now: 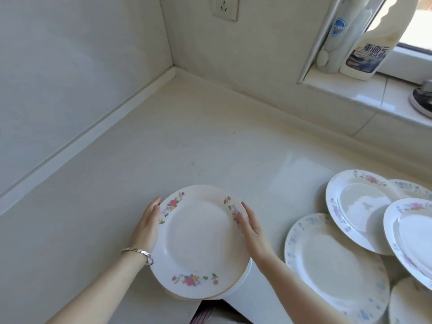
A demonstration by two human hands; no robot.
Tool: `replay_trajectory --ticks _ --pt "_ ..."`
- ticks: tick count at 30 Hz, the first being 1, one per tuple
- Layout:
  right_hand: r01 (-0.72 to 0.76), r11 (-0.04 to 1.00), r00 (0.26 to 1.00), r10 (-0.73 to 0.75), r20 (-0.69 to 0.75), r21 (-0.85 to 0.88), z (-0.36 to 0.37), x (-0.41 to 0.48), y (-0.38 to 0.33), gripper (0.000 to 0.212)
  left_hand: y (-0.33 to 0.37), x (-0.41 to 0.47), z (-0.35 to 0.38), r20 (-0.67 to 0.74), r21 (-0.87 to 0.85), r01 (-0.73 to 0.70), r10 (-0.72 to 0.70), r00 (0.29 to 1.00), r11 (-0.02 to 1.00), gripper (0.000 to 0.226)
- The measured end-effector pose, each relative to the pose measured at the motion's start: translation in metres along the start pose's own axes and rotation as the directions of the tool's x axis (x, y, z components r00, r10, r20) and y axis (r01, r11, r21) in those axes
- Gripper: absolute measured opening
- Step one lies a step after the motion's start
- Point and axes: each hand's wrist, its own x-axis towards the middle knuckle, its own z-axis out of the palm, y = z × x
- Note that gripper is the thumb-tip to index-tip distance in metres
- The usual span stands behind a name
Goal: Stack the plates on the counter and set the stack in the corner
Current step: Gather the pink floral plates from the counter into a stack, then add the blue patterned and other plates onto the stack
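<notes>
Head view: floral plate stack (198,242) (at least two rims visible), at the near counter (163,141) edge, gripped between left hand (148,226) and right hand (253,232) at opposite rims. Loose plates (332,260) overlap at right; corner (174,69) bare, well apart from the stack.

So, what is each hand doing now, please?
Left hand: holding the plate at its left rim.
Right hand: holding the same plate at its right rim.

Head camera looks steeply down, close over the counter (210,141) corner.
</notes>
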Motion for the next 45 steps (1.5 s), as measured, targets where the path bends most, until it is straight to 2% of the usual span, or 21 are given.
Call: replay_trajectory --ticks 3,5,7,9,11,13,15,17,19,20,21,23,26,29,32,35,38,40,41,42,45 --pt "-0.032 0.994 0.999 0.034 -0.02 0.101 0.002 0.001 0.009 0.043 -0.007 0.0 0.0 -0.002 -0.124 0.014 -0.015 1.0 0.992 0.041" --pt "-0.045 0.992 0.999 0.047 -0.017 0.118 0.002 0.003 0.012 0.043 -0.008 -0.001 0.001 0.001 -0.132 0.02 -0.02 1.0 0.991 0.038" --pt "-0.061 0.991 0.998 0.06 0.009 0.12 -0.001 0.003 0.01 0.043 -0.005 0.001 0.002 -0.002 -0.017 0.052 -0.052 0.999 0.999 0.036" --pt "-0.076 0.994 0.996 0.072 0.047 0.076 -0.009 0.003 0.005 0.043 0.003 0.004 0.003 -0.038 0.223 0.053 -0.046 0.998 0.973 0.036" --pt "-0.066 0.996 0.998 0.067 0.007 -0.064 -0.024 0.0 0.002 0.037 0.018 0.002 0.01 -0.059 0.494 -0.084 0.13 0.99 0.865 0.041" --pt "-0.103 0.987 0.985 0.083 -0.153 -0.123 -0.048 -0.006 0.005 0.026 0.036 -0.003 0.03 0.007 0.567 -0.287 0.344 0.939 0.772 0.05" --pt "-0.117 0.987 0.951 0.143 -0.275 0.109 -0.08 -0.018 0.013 0.017 0.057 -0.013 0.057 0.092 0.501 -0.459 0.483 0.871 0.733 0.04" --pt "-0.078 0.884 0.885 0.275 -0.377 0.46 -0.12 -0.033 0.023 0.013 0.078 -0.028 0.085 0.226 0.391 -0.557 0.51 0.83 0.733 0.027" --pt "0.033 0.67 0.797 0.43 -0.424 0.742 -0.164 -0.049 0.039 0.03 0.096 -0.041 0.114 0.354 0.296 -0.551 0.446 0.822 0.78 0.023" --pt "0.102 0.56 0.762 0.488 -0.427 0.822 -0.183 -0.058 0.045 0.04 0.102 -0.046 0.128 0.411 0.272 -0.54 0.411 0.814 0.797 0.019" --pt "0.162 0.482 0.731 0.528 -0.433 0.861 -0.201 -0.066 0.051 0.046 0.107 -0.05 0.142 0.457 0.256 -0.523 0.375 0.807 0.813 0.015" --pt "0.26 0.396 0.687 0.565 -0.456 0.881 -0.232 -0.078 0.06 0.054 0.112 -0.059 0.166 0.545 0.222 -0.489 0.309 0.779 0.844 0.014" --pt "0.342 0.276 0.67 0.599 -0.439 0.898 -0.264 -0.079 0.073 0.057 0.116 -0.072 0.194 0.655 0.193 -0.409 0.193 0.731 0.892 0.015" --pt "0.395 0.12 0.704 0.597 -0.385 0.911 -0.277 -0.072 0.076 0.045 0.112 -0.079 0.213 0.698 0.245 -0.337 0.076 0.712 0.909 0.029" --pt "0.453 0.038 0.718 0.576 -0.39 0.891 -0.281 -0.065 0.077 0.023 0.108 -0.087 0.228 0.711 0.285 -0.283 -0.004 0.704 0.916 0.029" --pt "0.48 0.096 0.67 0.601 -0.436 0.872 -0.284 -0.063 0.082 0.009 0.11 -0.093 0.235 0.706 0.283 -0.183 -0.075 0.704 0.941 0.028" --pt "0.47 0.2 0.643 0.59 -0.488 0.86 -0.282 -0.07 0.082 0.014 0.114 -0.094 0.239 0.697 0.256 -0.154 -0.073 0.713 0.954 0.026" --pt "0.417 0.282 0.7 0.507 -0.503 0.864 -0.275 -0.08 0.079 0.035 0.119 -0.092 0.242 0.682 0.221 -0.119 -0.066 0.728 0.968 0.018" --pt "0.376 0.349 0.737 0.449 -0.505 0.858 -0.271 -0.085 0.076 0.036 0.124 -0.093 0.244 0.675 0.185 -0.09 -0.06 0.735 0.979 0.009" --pt "0.328 0.415 0.773 0.398 -0.494 0.849 -0.265 -0.091 0.071 0.032 0.129 -0.094 0.246 0.67 0.134 -0.047 -0.056 0.74 0.99 0.005" --pt "0.203 0.551 0.862 0.292 -0.415 0.809 -0.251 -0.103 0.052 0.021 0.144 -0.093 0.249 0.674 -0.064 0.133 -0.055 0.736 0.989 0.021"
